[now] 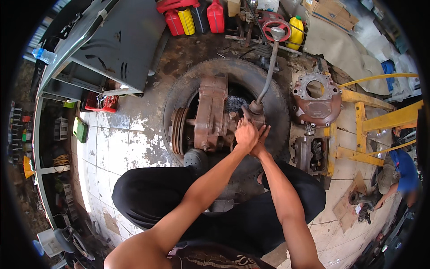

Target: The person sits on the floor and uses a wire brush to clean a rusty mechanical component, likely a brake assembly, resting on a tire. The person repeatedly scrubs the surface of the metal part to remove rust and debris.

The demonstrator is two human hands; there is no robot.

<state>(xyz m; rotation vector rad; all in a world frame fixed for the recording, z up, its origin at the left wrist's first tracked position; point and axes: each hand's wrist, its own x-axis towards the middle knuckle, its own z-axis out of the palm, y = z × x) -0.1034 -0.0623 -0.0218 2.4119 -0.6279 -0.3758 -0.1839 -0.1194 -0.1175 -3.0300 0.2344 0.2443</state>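
A rusty brown gearbox (211, 105) lies across a large tyre (179, 85) on the floor between my knees. From its right part rises a long grey gear lever (270, 71), leaning back and topped by a pale knob. My left hand (246, 135) is on the housing at the lever's base, its index finger stretched toward the lever's collar. Close against it, partly overlapped by it, my right hand (260, 143) rests with fingers extended along the housing's near right edge. Neither hand shows a tool. What lies beneath the palms is hidden. A grooved pulley (179, 131) sits at the gearbox's left end.
Right of the tyre stand a brown bell housing (313, 103), an opened gear casing (311, 154) and a yellow frame (358, 121). Jugs (186, 20) line the back. A grey metal cabinet (112, 45) stands left. Another person (401, 172) handles a metal part far right.
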